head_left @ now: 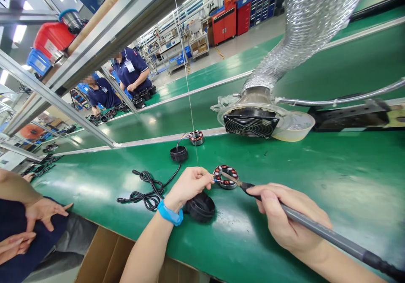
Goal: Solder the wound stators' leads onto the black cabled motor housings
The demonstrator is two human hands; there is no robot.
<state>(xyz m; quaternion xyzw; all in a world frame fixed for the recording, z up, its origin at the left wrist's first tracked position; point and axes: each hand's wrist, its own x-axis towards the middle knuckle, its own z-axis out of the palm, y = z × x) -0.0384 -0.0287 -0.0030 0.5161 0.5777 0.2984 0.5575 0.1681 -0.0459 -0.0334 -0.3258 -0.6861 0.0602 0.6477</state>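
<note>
My right hand is closed round a grey soldering iron held like a pen, its tip touching a round motor stator with copper windings on the green bench. My left hand, with a blue wrist strap, pinches a thin solder wire that runs up out of view, right beside the stator. A black round housing lies just below my left hand, partly hidden by it.
A second stator, a black cap and a coiled black cable lie farther back. A fume extractor fan on a foil duct faces the work. A seated person's hands rest at left. Two workers stand beyond.
</note>
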